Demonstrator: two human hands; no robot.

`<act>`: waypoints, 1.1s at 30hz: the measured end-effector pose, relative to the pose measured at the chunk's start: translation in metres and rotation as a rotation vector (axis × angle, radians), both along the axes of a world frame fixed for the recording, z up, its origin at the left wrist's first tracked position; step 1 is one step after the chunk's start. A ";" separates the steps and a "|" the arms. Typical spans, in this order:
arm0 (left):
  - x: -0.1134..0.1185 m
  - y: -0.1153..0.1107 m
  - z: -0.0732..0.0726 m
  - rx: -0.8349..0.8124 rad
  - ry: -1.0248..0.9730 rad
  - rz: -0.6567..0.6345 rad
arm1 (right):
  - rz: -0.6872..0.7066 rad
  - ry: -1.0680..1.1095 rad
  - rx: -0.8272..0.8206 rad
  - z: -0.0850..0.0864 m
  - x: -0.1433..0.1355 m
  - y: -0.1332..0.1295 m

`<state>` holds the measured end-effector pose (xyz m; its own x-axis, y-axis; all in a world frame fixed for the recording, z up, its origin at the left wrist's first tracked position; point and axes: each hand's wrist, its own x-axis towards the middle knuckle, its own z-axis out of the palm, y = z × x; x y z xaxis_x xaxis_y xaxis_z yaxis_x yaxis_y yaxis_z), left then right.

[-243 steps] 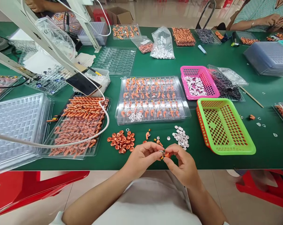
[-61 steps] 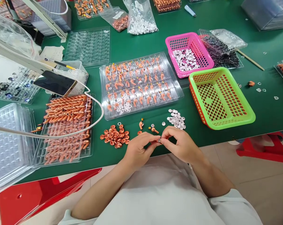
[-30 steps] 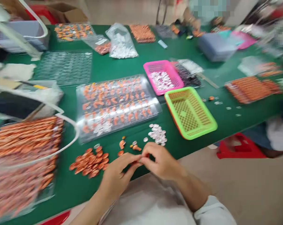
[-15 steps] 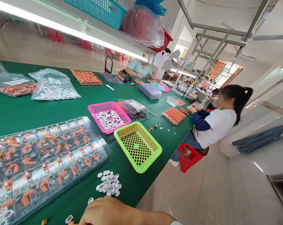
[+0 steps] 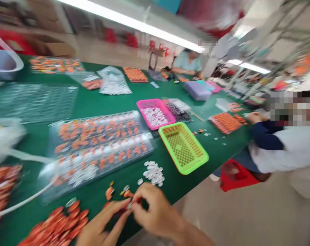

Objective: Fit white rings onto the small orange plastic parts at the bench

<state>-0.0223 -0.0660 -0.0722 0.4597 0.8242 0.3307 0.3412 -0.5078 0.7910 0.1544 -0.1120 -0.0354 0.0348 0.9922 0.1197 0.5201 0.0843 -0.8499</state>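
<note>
At the table's near edge, the fingertips of my left hand (image 5: 103,220) and my right hand (image 5: 155,210) meet. Both are closed in a pinch on a small pale piece (image 5: 129,206), too blurred to name. Just beyond them lie an orange curved part (image 5: 109,193) with a dark and yellow end and a similar orange part (image 5: 128,193) beside a small ring-like piece. White oval pieces (image 5: 154,173) are heaped beyond my right hand. Left of my left hand is a pile of flat reddish-orange oval pieces (image 5: 60,223).
A clear tray (image 5: 144,136) holds rows of orange parts. Beside it stand a pink basket (image 5: 142,106) of white pieces and a green basket (image 5: 205,159). A white cable (image 5: 24,203) crosses the left. A co-worker (image 5: 288,143) sits at right, another person (image 5: 188,61) at the far side.
The view has swung left and down, so the tabletop things sit further right. My left hand has come into view, with its fingertips against those of my right hand.
</note>
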 end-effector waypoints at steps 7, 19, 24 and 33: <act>0.015 -0.009 0.027 -0.154 -0.068 0.065 | 0.080 0.184 -0.175 0.006 0.013 0.005; 0.015 -0.009 0.026 -0.171 -0.077 -0.050 | 0.221 0.148 -0.307 0.011 0.026 0.013; 0.015 -0.009 0.028 -0.173 -0.060 -0.038 | 0.236 0.146 -0.295 0.011 0.029 0.014; 0.015 -0.008 0.028 -0.074 -0.080 -0.062 | 0.215 0.131 -0.278 0.011 0.024 0.012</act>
